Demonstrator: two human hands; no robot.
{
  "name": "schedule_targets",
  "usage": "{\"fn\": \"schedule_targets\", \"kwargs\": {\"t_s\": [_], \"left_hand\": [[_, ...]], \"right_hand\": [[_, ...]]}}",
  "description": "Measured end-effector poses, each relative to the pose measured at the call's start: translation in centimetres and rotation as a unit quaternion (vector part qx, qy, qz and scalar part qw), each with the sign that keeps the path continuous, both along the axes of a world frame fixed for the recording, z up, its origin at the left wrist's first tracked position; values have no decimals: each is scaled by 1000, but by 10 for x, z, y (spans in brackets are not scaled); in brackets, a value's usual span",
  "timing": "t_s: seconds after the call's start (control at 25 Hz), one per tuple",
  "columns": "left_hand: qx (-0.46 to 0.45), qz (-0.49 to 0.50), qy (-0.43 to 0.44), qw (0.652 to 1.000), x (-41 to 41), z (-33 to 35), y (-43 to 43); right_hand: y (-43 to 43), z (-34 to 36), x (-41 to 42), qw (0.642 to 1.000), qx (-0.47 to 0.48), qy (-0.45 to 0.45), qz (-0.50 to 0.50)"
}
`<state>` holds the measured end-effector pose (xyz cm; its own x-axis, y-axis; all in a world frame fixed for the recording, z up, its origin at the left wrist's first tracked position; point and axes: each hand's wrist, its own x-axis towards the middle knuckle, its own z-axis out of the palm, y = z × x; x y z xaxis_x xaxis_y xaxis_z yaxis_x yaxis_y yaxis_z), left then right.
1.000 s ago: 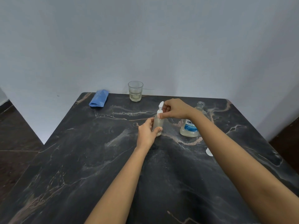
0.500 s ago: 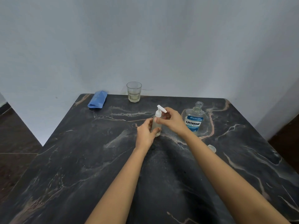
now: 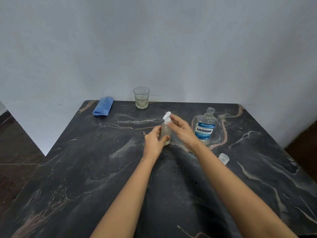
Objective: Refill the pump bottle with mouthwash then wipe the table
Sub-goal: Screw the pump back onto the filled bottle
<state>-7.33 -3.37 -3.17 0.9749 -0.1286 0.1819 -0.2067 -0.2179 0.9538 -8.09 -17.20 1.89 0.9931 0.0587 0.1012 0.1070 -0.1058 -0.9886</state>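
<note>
A small clear pump bottle [image 3: 166,131] with a white pump head stands upright mid-table on the dark marble table [image 3: 85,177]. My left hand [image 3: 153,140] grips its body from the left. My right hand [image 3: 182,130] pinches the white collar under the pump head. Just right of it stands the open mouthwash bottle [image 3: 205,127] with a blue label, mostly drained, no cap on its neck. Its clear cap [image 3: 223,158] lies on the table beside my right forearm. A folded blue cloth [image 3: 103,108] lies at the far left corner.
A drinking glass [image 3: 141,97] with a little pale liquid stands at the table's far edge against the wall. The table's left edge drops to a dark tiled floor [image 3: 15,152]. A wall closes off the back and right.
My right hand has come down from the pump head's top to its collar, uncovering the mouthwash bottle behind it. My left hand has kept its grip on the pump bottle.
</note>
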Motion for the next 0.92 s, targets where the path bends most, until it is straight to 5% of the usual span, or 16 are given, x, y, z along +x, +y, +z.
{"fn": "schedule_targets", "kwargs": {"t_s": [0.24, 0.52, 0.68, 0.92], "left_hand": [[39, -1, -5, 999, 1, 2, 2], [107, -82, -5, 991, 16, 9, 12], [139, -115, -3, 983, 18, 7, 14], [102, -37, -16, 994, 2, 4, 3]], "right_hand": [[-2, 3, 1, 997, -60, -44, -31], [-15, 15, 10, 986, -64, -2, 153], [-12, 13, 8, 992, -62, -31, 108], [10, 1, -2, 983, -154, -83, -63]]}}
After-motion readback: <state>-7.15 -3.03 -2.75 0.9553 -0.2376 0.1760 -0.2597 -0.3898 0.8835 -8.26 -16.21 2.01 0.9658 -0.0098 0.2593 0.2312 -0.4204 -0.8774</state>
